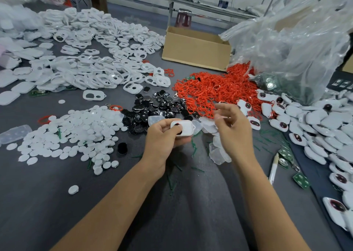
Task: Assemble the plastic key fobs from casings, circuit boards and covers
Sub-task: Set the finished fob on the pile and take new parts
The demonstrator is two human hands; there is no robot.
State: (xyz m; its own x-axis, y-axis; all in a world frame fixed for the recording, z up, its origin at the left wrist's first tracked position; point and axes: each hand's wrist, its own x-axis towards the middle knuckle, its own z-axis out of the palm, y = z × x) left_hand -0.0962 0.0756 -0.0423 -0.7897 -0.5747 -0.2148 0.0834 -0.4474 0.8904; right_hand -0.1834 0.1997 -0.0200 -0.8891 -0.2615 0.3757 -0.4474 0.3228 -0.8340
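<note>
My left hand (pixel 164 136) grips a white key fob casing (pixel 184 127) above the grey table, thumb over its dark opening. My right hand (pixel 232 124) hovers just right of it with fingers loosely curled; whether it pinches something small is unclear. Behind the hands lie a heap of black oval covers (pixel 156 105), a heap of red rubber rings (pixel 210 90) and a large spread of white casing frames (pixel 91 63). White round discs (pixel 76 130) lie to the left. Assembled white fobs (pixel 317 128) pile up at the right.
A cardboard box (pixel 196 48) stands at the back, beside a big clear plastic bag (pixel 298 46). Clear plastic pieces (pixel 217 151) lie under my right hand. Green circuit boards (pixel 301 180) and a pencil-like tool (pixel 273 166) lie near the right. A person stands far back right.
</note>
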